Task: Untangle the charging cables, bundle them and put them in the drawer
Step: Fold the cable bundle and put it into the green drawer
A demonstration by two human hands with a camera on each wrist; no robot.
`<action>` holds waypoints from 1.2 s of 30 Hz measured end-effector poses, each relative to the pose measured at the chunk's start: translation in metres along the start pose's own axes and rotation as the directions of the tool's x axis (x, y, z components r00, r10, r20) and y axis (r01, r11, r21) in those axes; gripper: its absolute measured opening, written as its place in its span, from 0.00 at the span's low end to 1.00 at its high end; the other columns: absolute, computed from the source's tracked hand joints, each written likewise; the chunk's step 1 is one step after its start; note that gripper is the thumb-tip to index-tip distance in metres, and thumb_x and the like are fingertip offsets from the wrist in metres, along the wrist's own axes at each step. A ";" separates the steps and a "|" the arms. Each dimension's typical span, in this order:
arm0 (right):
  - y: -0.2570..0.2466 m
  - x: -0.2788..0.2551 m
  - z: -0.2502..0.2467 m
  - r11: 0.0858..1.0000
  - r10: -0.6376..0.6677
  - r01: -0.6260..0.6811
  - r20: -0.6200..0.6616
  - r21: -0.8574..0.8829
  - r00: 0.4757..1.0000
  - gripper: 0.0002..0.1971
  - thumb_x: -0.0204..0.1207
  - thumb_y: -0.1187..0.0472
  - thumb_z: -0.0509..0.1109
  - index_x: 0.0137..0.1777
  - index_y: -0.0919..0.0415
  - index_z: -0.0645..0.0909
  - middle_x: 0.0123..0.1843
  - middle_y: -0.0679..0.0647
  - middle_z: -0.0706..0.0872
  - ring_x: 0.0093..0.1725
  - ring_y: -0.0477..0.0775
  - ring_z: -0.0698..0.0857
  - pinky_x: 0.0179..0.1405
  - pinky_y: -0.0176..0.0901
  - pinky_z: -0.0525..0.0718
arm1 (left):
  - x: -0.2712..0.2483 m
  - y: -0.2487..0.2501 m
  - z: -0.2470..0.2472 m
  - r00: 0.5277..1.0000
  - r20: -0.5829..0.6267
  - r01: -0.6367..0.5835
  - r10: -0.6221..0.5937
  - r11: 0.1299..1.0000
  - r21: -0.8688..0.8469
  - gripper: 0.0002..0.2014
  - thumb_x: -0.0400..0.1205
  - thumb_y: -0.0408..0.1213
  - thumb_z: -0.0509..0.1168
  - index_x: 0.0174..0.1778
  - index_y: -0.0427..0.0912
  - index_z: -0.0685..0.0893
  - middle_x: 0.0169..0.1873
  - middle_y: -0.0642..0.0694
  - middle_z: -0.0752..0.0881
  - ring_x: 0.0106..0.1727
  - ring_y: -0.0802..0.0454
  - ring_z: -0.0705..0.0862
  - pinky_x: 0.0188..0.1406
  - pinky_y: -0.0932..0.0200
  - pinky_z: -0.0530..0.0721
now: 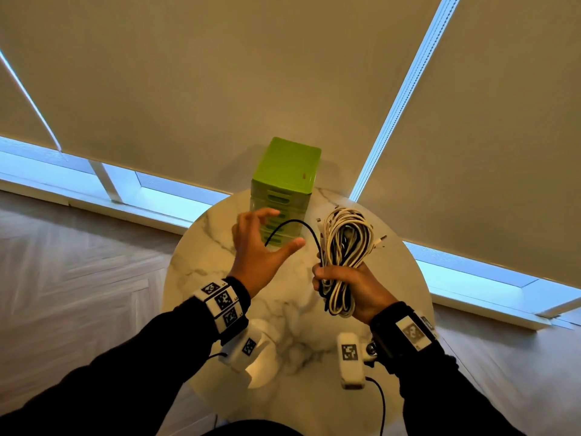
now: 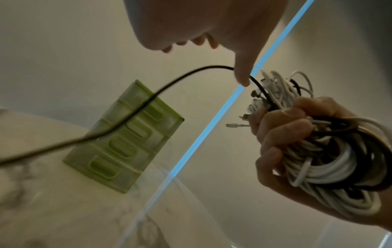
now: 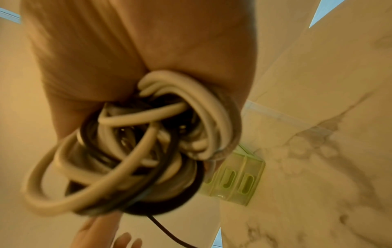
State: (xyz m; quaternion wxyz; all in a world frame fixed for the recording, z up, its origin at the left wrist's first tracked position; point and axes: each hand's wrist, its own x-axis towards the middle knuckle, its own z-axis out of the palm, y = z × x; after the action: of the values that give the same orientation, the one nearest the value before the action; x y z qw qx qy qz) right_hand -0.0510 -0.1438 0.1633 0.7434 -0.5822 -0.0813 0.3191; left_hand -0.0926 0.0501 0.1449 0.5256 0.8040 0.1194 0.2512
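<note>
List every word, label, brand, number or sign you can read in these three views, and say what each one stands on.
No readable words, brands or numbers in any view.
Left wristband: black-and-white square code markers plus tiny corner characters, too small to read.
Right wristband: a square code marker, no legible text.
Two white wrist camera housings: square code markers only.
Green drawer unit: a small reddish mark on top, too small to read.

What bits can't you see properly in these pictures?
- Black cable's far end: head view, hidden behind the left hand; left wrist view, cut off by the edge.
- Cable bundle's plugs: right wrist view, blurred.
- Green drawer unit's contents: every view, drawers closed.
</note>
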 end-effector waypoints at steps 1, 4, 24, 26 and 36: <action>0.000 0.001 -0.001 1.000 0.003 -0.003 0.001 -0.009 1.000 0.13 0.69 0.72 0.75 0.54 0.69 0.82 0.40 0.67 0.82 0.36 0.61 0.84 0.34 0.49 0.85 | 0.002 -0.007 0.000 0.999 0.018 0.040 -0.042 0.995 0.092 0.31 0.70 0.58 0.79 0.68 0.62 0.76 0.65 0.51 0.71 0.66 0.57 0.68 0.68 0.63 0.68; 0.005 0.004 -0.002 0.995 0.035 -0.038 -0.035 -0.091 0.999 0.13 0.71 0.77 0.75 0.55 0.72 0.81 0.41 0.68 0.83 0.36 0.64 0.85 0.35 0.52 0.85 | 0.007 -0.019 0.009 0.929 0.327 0.187 -0.172 0.982 -0.016 0.22 0.80 0.64 0.66 0.65 0.58 0.81 0.65 0.53 0.83 0.69 0.56 0.79 0.76 0.47 0.73; 0.049 0.023 -0.002 0.923 0.032 -0.099 -0.182 -0.373 0.983 0.13 0.70 0.70 0.80 0.53 0.59 0.89 0.50 0.62 0.92 0.52 0.58 0.91 0.56 0.52 0.89 | 0.007 0.007 0.048 0.693 0.622 0.712 -0.365 0.480 -0.512 0.37 0.88 0.64 0.41 0.64 0.40 0.85 0.62 0.40 0.90 0.65 0.49 0.87 0.72 0.48 0.80; 0.048 0.023 -0.003 0.959 0.037 -0.087 -0.184 -0.271 0.982 0.08 0.71 0.72 0.77 0.50 0.71 0.88 0.46 0.70 0.91 0.51 0.70 0.91 0.55 0.58 0.90 | 0.012 0.001 0.048 0.706 0.627 0.686 -0.330 0.541 -0.487 0.35 0.88 0.63 0.42 0.70 0.42 0.82 0.67 0.45 0.87 0.69 0.55 0.84 0.78 0.50 0.75; 0.014 0.042 -0.020 0.997 -0.051 0.067 -0.288 0.045 0.956 0.04 0.76 0.72 0.70 0.41 0.71 0.81 0.31 0.66 0.84 0.35 0.67 0.86 0.53 0.71 0.83 | -0.043 -0.056 0.031 0.387 0.888 0.534 -0.250 0.845 0.005 0.21 0.89 0.56 0.56 0.60 0.43 0.84 0.48 0.47 0.90 0.55 0.41 0.89 0.68 0.47 0.82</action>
State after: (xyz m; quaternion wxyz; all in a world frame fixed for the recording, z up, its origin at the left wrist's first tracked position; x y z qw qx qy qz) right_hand -0.0138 -0.1343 0.1340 0.7718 -0.5994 0.0186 0.2112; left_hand -0.1083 0.0296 0.0724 0.6653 0.6818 -0.0081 -0.3041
